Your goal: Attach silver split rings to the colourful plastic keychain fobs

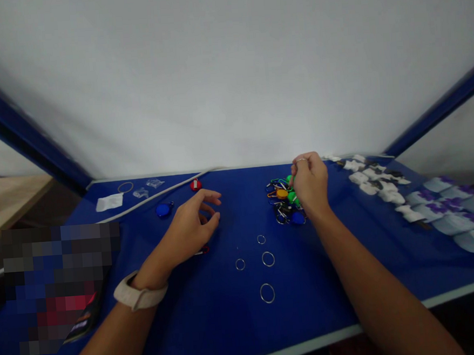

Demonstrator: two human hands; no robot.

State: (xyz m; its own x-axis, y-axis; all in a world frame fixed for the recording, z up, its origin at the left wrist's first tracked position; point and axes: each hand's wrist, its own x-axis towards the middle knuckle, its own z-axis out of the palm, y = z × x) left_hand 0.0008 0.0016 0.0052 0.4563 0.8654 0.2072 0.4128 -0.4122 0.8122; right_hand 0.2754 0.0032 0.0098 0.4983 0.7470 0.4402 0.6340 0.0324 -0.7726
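My right hand (310, 182) is curled in a pinch over a heap of coloured key tags (284, 200) with carabiner clips, green, orange and blue; what its fingertips hold is hidden. My left hand (193, 224) hovers low over the blue table (231, 329), fingers loosely curved and apart, holding nothing I can see. A small red-and-dark piece (203, 250) peeks out under its heel. Several loose metal split rings (267, 292) lie between my forearms. A blue tag (164, 209) and a red tag (196, 184) lie beyond the left hand.
White plastic pieces (373, 181) and a row of purple-printed tape rolls (452, 208) line the right side. A white cable (149, 198), clear clips (148, 187), a ring and a white paper scrap (109, 202) lie at the back left. A dark packet (86, 318) sits at left.
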